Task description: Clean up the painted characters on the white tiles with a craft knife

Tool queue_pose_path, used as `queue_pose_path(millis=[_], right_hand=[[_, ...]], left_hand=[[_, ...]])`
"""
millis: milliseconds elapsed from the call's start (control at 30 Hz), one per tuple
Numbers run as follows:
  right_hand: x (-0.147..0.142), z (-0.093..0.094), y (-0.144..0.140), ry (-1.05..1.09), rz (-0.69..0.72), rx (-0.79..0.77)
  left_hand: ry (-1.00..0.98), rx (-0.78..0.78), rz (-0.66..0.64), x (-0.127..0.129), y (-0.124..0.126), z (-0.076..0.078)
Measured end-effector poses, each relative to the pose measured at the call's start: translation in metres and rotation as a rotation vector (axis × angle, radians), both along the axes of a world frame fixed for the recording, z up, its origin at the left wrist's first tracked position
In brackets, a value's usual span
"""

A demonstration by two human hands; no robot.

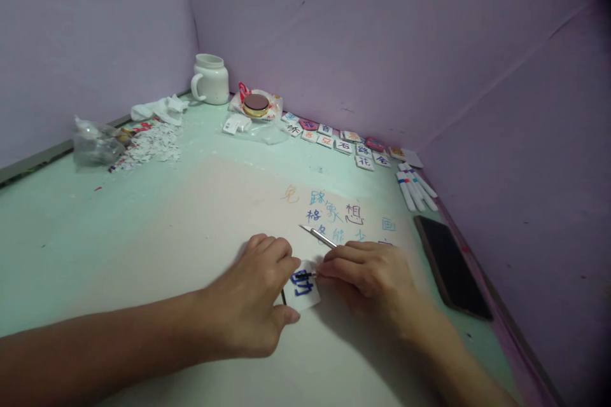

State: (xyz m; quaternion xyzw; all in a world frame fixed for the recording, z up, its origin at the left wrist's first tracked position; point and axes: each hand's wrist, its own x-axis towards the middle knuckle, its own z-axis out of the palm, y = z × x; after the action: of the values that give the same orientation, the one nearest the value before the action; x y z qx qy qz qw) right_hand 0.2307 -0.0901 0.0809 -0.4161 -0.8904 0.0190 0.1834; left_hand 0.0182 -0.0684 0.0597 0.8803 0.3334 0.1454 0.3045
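A small white square card [309,301] with a thick blue character lies in front of me on a pale sheet [205,216]. My left hand [260,296] grips its left side between thumb and fingers. In my right hand [372,276] is a slim silver craft knife [321,236], its blade pointing up and left, away from the card. A short dark tip with a silvery end [308,275] also shows at the right fingertips, over the character; I cannot tell what it belongs to. Coloured handwritten characters [353,213] mark the sheet beyond my hands.
Several character tiles [344,145] line the back wall. White markers [413,189] and a dark phone [451,265] lie to the right. At the back left are a white mug [210,81], a round tin [256,104] on plastic wrap, paper scraps [150,147] and a clear bag [98,145].
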Motion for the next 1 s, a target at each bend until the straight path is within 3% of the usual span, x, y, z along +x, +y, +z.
queue_pose_path(millis=[267,567,733,1000], right_hand=[[0.005,0.005,0.022,0.066,0.124,-0.230],[0.005,-0.004,0.022,0.270,-0.039,-0.467],[0.003,-0.010,0.013,0.626,-0.140,-0.743],[0.008,-0.001,-0.005,0.630,-0.384,-0.380]], left_hand=[[0.040,-0.051,-0.027,0.001,0.003,0.006],[0.069,-0.042,0.000,0.001,0.001,0.005],[0.006,0.025,0.019,0.000,0.002,-0.002],[0.022,0.095,0.017,0.000,0.001,0.002]])
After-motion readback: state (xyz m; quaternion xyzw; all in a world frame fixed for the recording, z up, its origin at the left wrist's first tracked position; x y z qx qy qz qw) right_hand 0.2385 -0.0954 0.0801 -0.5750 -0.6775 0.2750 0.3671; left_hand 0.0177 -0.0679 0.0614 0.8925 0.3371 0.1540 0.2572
